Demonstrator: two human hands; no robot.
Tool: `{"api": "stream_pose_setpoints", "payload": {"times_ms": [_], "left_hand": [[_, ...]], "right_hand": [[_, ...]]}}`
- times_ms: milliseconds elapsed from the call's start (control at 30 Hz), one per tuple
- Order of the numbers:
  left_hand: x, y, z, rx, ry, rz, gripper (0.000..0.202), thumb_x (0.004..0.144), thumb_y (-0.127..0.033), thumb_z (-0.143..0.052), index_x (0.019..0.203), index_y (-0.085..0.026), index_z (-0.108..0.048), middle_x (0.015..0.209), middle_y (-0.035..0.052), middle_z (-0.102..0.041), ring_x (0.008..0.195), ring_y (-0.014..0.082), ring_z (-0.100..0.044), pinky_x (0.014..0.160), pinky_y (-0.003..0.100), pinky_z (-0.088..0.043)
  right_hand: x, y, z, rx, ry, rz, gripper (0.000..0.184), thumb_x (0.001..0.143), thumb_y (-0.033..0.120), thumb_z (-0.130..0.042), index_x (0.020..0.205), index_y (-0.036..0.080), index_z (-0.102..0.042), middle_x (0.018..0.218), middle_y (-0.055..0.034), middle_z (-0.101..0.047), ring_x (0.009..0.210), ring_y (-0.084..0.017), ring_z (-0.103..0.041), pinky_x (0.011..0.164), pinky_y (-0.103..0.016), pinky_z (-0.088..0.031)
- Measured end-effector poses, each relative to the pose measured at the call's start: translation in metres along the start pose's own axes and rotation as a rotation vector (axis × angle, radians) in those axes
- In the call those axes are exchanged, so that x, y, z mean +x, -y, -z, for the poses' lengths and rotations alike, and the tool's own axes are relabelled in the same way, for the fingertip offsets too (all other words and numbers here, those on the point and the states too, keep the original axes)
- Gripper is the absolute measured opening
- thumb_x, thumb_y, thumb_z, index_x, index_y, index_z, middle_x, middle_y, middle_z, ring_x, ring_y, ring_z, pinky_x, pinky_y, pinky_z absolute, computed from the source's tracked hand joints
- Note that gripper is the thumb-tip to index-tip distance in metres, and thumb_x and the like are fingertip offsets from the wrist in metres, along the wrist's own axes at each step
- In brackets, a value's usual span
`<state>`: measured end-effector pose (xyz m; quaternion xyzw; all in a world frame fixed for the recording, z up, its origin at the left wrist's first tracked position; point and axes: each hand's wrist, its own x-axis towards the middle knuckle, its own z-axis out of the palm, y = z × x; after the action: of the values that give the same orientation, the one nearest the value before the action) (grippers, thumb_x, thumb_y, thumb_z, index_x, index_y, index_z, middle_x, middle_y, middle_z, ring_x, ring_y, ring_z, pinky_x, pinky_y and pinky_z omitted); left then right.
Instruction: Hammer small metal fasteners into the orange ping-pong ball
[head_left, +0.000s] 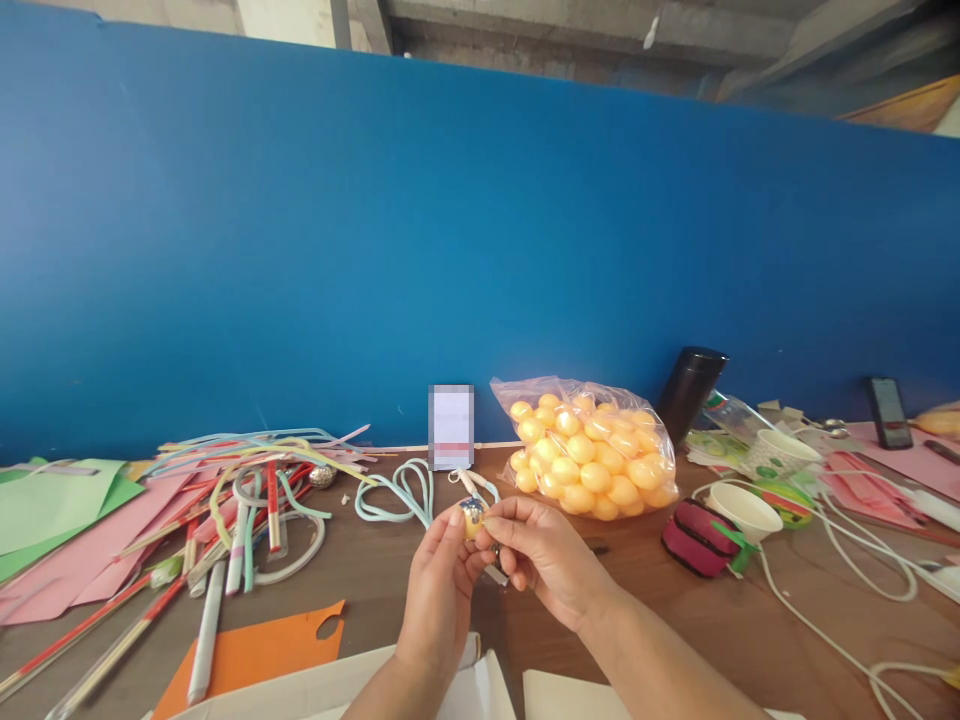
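Observation:
Between my two hands is a small yellow ball with a shiny silver top (pixel 472 512), above the middle of the table. My left hand (pixel 439 575) is closed, with thumb and fingers gripping the ball from the left. My right hand (pixel 544 550) is closed in a pinch at the ball's right side. A small dark, shiny bit shows by its lower fingers, too small to name. Just behind the hands lies a coiled pale blue cord (pixel 405 500) with a light-coloured end piece. A clear plastic bag of yellow-orange balls (pixel 589 450) sits behind my right hand.
On the left lie coloured paper sheets (pixel 64 510), tubes and sticks (pixel 270 500), a silver ball (pixel 322 476) and orange card (pixel 262 645). On the right are a black bottle (pixel 690 395), maroon pouch (pixel 697 538), paper cup (pixel 746 510), white cable (pixel 802 620) and phone (pixel 890 412). A blue partition (pixel 480 230) stands behind.

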<state>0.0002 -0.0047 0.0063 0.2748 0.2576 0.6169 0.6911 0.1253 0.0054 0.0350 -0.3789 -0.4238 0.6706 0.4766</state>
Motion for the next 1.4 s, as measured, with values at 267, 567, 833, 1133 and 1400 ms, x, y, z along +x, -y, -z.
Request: {"api": "stream_pose_setpoints", "payload": {"times_ms": [267,567,833,1133,1400], "left_hand": [[-0.0004,0.0013,0.0004,-0.009,-0.006,-0.012,0.02,0.087,-0.035,-0.06,0.086,-0.015,-0.063,0.071,0.0026,-0.063,0.065,0.0136,-0.059,0.068,0.028,-0.049],[-0.0021,0.0012,0.0009,0.021,-0.016,-0.036,0.023,0.085,-0.036,-0.062,0.095,-0.016,-0.066,0.072,0.0038,-0.065,0.065,0.0156,-0.06,0.066,0.03,-0.05],[-0.0023,-0.0002,-0.0006,0.048,-0.055,-0.041,0.026,0.084,-0.036,-0.064,0.1,-0.016,-0.064,0.072,0.0029,-0.065,0.063,0.0139,-0.059,0.063,0.028,-0.049],[-0.0031,0.0002,0.0,0.081,-0.098,-0.038,0.037,0.077,-0.039,-0.07,0.104,-0.015,-0.064,0.076,0.005,-0.066,0.063,0.0163,-0.06,0.056,0.029,-0.049],[-0.003,-0.0001,0.0004,0.035,-0.01,-0.03,0.029,0.083,-0.038,-0.064,0.101,-0.016,-0.065,0.075,0.0037,-0.064,0.062,0.0146,-0.058,0.057,0.028,-0.048]], "right_hand": [[-0.0009,0.0015,-0.0021,-0.011,-0.035,-0.002,0.02,0.073,0.029,-0.077,0.077,0.014,-0.065,0.069,-0.0018,-0.072,0.043,-0.005,-0.05,0.034,-0.013,-0.036],[-0.0014,0.0037,-0.0044,-0.045,-0.057,0.006,0.022,0.069,0.03,-0.079,0.074,0.014,-0.064,0.064,-0.0006,-0.07,0.045,-0.007,-0.053,0.037,-0.016,-0.042],[-0.0005,0.0014,-0.0043,-0.078,-0.061,0.021,0.028,0.07,0.035,-0.079,0.076,0.014,-0.061,0.065,-0.001,-0.071,0.048,-0.009,-0.059,0.043,-0.02,-0.05],[-0.0018,0.0012,-0.0054,-0.14,-0.075,0.034,0.033,0.069,0.04,-0.079,0.076,0.016,-0.058,0.064,-0.001,-0.072,0.047,-0.011,-0.062,0.041,-0.021,-0.05],[-0.0014,-0.0008,-0.0055,-0.204,-0.058,0.045,0.031,0.074,0.04,-0.073,0.079,0.017,-0.054,0.066,-0.0007,-0.071,0.048,-0.01,-0.062,0.042,-0.02,-0.05]]}}
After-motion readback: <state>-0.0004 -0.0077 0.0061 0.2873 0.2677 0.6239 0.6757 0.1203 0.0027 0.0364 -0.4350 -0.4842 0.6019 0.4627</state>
